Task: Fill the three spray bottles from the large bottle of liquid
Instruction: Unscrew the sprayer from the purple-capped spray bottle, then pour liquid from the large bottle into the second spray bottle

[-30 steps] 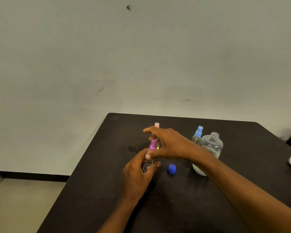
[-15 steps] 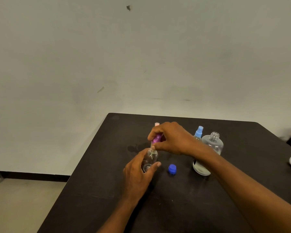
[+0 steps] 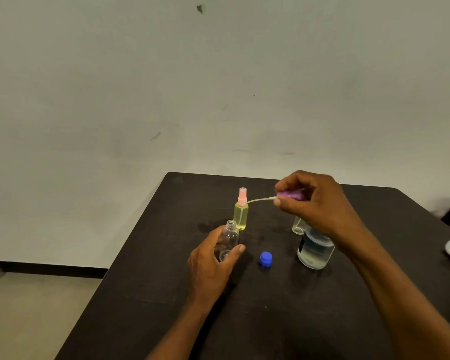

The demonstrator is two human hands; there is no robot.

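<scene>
Centre frame: small clear plastic spray bottle, empty, neck open, upright, gripped low by left hand. Purple spray head pinched in right hand above right of centre, thin white dip tube pointing left, near level. Just behind clear bottle: yellow-filled spray bottle with pink top, upright, capped. Third small clear bottle mostly hidden under right hand. Large clear bottle with dark label right of centre, upright, pale liquid low inside, top hidden by wrist. Blue screw cap lies between it and gripped bottle, apart from both.

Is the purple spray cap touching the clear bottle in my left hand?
Apart. Head view: the right hand holds the purple spray cap up, away from the clear bottle.
</scene>
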